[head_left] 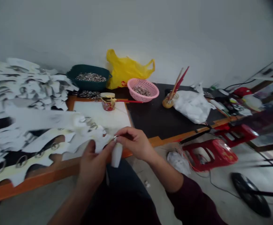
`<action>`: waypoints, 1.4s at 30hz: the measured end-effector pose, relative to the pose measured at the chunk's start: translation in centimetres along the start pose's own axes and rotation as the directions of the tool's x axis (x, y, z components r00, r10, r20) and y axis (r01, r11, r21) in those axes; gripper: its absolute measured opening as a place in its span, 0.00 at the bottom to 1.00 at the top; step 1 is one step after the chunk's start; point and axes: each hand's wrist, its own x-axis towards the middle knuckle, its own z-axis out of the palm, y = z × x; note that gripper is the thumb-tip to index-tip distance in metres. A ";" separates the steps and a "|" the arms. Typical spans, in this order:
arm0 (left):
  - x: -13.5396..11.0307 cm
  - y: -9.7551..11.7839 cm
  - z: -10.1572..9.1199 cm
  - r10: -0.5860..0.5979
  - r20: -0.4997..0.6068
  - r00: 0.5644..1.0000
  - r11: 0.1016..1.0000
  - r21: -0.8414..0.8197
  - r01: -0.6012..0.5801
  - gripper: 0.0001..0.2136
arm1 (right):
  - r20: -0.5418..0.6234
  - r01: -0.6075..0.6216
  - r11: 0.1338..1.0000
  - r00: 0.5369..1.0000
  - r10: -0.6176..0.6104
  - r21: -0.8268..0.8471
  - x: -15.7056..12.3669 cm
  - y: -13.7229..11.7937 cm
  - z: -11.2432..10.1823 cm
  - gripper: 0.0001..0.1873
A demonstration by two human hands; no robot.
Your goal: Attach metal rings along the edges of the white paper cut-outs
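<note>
My left hand (pixel 95 162) is closed, its thumb and forefinger gripping the end of a white cut-out strip (pixel 96 137) with scalloped edges. At that same spot my right hand (pixel 136 143) pinches a small metal ring (pixel 116 137). A white tab (pixel 117 155) hangs down between the two hands. To the left, along the table's front edge, lies another scalloped strip (pixel 39 156) with several metal rings on it. The exact contact of fingers and ring is partly hidden and slightly blurred.
Piled white pieces (pixel 26 84) cover the table's left side. Behind stand a dark green basket (pixel 89 82) and pink basket (pixel 143 90) of metal parts, a yellow bag (pixel 127 70), a glue-smeared cup (pixel 108 102), a brush jar (pixel 168 101) and a white bag (pixel 192 106). Red stools (pixel 211 153) stand right.
</note>
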 end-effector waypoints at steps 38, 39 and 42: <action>0.2 -5.5 1.8 -0.235 0.089 0.968 0.821 -0.514 0.247 0.20 | -0.057 0.171 0.800 0.967 -0.247 -0.575 -1.9 4.7 0.4 0.07; 0.0 -5.5 1.5 -0.227 0.113 0.967 0.839 -0.482 0.253 0.20 | -0.051 0.168 0.811 0.970 -0.236 -0.560 -1.8 4.8 0.2 0.07; -0.9 -4.8 -0.4 -0.213 0.130 0.968 0.936 -0.258 0.241 0.22 | -0.013 0.154 0.831 0.982 -0.190 -0.534 -1.5 5.2 -1.0 0.06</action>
